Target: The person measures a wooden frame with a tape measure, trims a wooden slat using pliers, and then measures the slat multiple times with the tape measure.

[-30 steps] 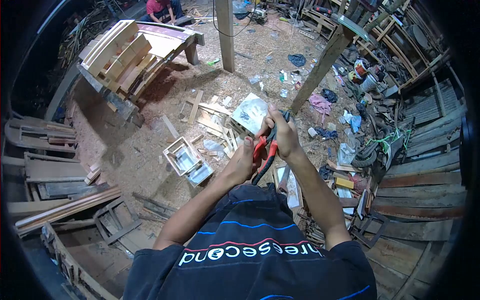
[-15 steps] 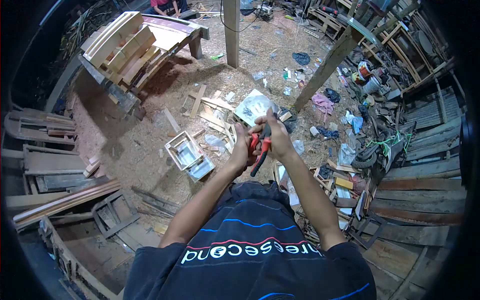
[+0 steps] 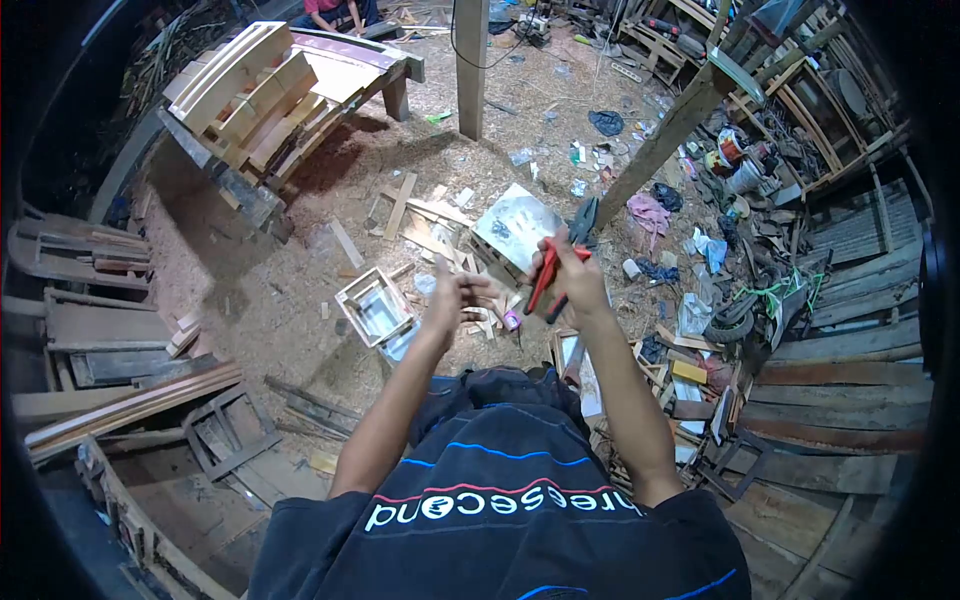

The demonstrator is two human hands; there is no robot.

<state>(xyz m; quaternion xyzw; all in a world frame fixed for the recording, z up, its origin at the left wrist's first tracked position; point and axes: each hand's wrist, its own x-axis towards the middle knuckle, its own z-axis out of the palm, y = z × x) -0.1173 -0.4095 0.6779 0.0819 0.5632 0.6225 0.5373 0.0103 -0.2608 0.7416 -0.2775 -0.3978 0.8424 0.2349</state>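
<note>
My right hand (image 3: pixel 577 280) is closed around red-handled pliers (image 3: pixel 541 283), whose red and dark handles point down toward my body. My left hand (image 3: pixel 451 302) is held apart from it, fingers spread and nothing in them. Beyond my right hand stands a box with a pale, stained top (image 3: pixel 515 222). Below and left of my left hand, a small wooden frame box (image 3: pixel 376 308) lies on the floor. Scraps of wood (image 3: pixel 425 235) lie beyond my left hand.
A workbench (image 3: pixel 340 75) with wooden pieces stands at the upper left, a seated person (image 3: pixel 335 14) behind it. Posts (image 3: pixel 469 70) rise ahead. Stacked planks (image 3: pixel 140 400) lie left; buckets (image 3: pixel 742 175), a tyre (image 3: pixel 733 328) and boards (image 3: pixel 840 390) are right.
My hands have moved apart. My left hand has let go of the pliers and shifted left with its fingers opened, while my right hand has moved right and down with them.
</note>
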